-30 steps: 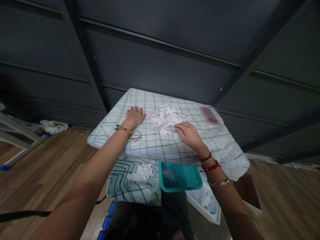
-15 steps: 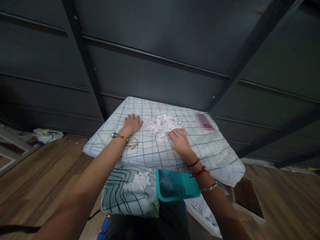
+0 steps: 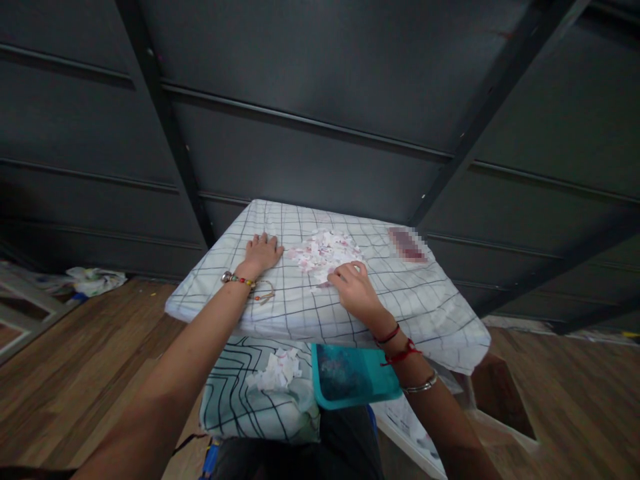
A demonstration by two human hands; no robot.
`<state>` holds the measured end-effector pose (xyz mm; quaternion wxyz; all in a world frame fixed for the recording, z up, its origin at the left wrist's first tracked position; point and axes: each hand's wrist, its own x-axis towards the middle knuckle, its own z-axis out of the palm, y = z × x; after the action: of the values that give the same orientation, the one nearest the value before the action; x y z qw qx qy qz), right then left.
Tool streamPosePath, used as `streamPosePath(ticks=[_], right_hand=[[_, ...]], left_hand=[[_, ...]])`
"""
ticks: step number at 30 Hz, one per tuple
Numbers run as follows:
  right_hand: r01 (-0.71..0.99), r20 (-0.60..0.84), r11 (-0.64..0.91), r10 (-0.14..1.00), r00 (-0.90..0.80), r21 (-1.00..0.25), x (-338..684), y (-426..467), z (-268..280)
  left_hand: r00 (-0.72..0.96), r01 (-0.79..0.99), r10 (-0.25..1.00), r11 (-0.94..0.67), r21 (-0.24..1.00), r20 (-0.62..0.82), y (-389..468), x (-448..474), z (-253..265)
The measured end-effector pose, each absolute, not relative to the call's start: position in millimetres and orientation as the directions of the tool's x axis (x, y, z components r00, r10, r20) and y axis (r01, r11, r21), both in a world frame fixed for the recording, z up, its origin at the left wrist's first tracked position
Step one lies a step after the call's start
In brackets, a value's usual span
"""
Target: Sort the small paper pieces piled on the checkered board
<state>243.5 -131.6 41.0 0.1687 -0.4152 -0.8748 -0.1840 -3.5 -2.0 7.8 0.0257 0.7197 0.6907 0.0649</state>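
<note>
A pile of small torn paper slips point(image 3: 330, 250), white with pinkish marks, lies on the white checked cloth point(image 3: 295, 310) covering the table. My left hand point(image 3: 263, 253) rests flat on the cloth left of the pile, its fingers spread and nothing in it. At the pile's near right edge, my right hand point(image 3: 355, 287) has curled fingers with the tips pinched together at a paper slip point(image 3: 324, 285). The fingers partly hide that slip. Below the table edge, more paper slips point(image 3: 280, 369) sit on a green-and-black patterned cushion point(image 3: 240, 407).
Beside the cushion is a teal plastic tray point(image 3: 357, 402). A blurred-out dark reddish rectangle point(image 3: 407, 245) lies at the table's right. Dark panels point(image 3: 320, 160) rise behind the table. An open box point(image 3: 503, 400) stands on the wooden floor to the right.
My right hand has shifted slightly left and toward me along the pile's near edge. My left hand stays flat on the cloth. The view has tilted slightly.
</note>
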Motion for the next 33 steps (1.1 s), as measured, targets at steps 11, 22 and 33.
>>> streamPosePath(ticks=[11,22,33], right_hand=[[0.784,0.453,0.615,0.678,-0.579,0.082,240,-133,32],[0.8,0.503,0.6,0.692,-0.518,-0.001,240,-139,33],[0.765,0.46,0.643,0.693,-0.555,-0.046,225,-166,43]], left_hand=[[0.04,0.991,0.997,-0.048,0.125,0.065,-2,-4,7],[0.051,0.992,0.995,-0.061,0.113,0.087,1,-5,3],[0.047,0.988,0.996,-0.057,0.143,0.077,3,-5,2]])
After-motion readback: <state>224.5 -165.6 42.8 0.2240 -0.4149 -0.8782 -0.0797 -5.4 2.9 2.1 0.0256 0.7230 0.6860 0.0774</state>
